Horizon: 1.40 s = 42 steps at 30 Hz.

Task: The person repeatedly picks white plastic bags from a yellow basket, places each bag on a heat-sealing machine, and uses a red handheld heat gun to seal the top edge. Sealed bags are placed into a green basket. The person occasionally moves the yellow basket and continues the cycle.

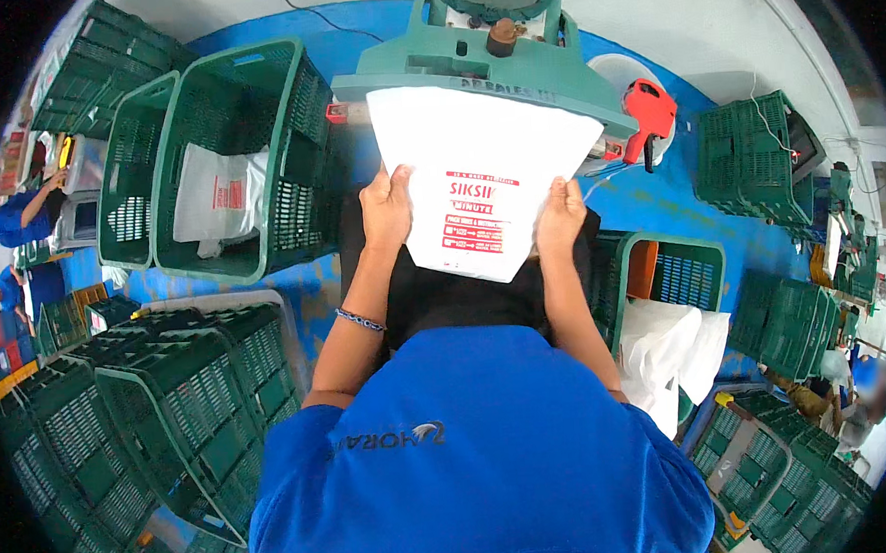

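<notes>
A white plastic bag (491, 139) with red print lies flat between my hands, in front of me. My left hand (387, 209) is closed on its left side, thumb on top. On the opposite side my right hand (561, 213) pinches the bag's edge. The bag's wide far edge rests against the front of a green machine (482, 59) that looks like a bag sealer. Whether that edge sits inside the machine's jaw, I cannot tell. Just right of the machine is a red hand-held label gun (648, 121) with a black trigger.
A green crate (287, 174) at left holds a white bag with red print (220, 193). White bags (667, 340) hang over another green crate (707, 253) at right. Stacked crates (169, 401) stand at lower left. Other people (24, 218) work at the far left and right.
</notes>
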{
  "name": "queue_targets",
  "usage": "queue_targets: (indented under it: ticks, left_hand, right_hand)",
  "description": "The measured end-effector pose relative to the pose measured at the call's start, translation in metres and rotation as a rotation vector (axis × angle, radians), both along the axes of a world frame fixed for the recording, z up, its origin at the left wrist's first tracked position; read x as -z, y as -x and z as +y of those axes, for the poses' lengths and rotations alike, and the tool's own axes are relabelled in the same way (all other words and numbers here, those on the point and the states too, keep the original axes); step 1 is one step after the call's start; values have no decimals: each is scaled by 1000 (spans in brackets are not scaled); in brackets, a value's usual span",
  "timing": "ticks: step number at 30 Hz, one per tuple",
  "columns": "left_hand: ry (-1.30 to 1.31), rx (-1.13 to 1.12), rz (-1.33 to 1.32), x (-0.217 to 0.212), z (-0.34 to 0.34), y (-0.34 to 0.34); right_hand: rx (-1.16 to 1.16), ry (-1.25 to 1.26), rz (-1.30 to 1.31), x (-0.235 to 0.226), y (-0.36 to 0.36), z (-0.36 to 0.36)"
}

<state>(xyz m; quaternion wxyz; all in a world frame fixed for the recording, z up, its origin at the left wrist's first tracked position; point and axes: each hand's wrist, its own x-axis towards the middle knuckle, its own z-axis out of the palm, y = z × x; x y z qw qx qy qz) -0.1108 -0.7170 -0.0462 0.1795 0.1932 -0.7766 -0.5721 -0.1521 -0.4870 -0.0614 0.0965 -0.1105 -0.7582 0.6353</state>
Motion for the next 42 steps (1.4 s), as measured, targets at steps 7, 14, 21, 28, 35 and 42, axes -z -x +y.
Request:
queue_targets:
  ticks: [7,14,21,28,35,42]
  left_hand:
    - [9,18,-47,46,27,-13]
    - [-181,17,-4,25,18,2]
    - [-432,121,122,-15,-19,43]
    - [-222,6,-85,-2,-28,46]
    - [-283,96,-92,24,-48,71]
    - [-561,77,-31,15,-38,73]
  right_hand:
    - [40,-140,51,55,-9,-1]
    - [-47,36,88,12,-1,34]
    - [-189,190,146,-34,45,42]
    - [-9,442,-113,-6,41,32]
    - [37,429,-54,-5,54,27]
    - [34,316,-116,7,65,28]
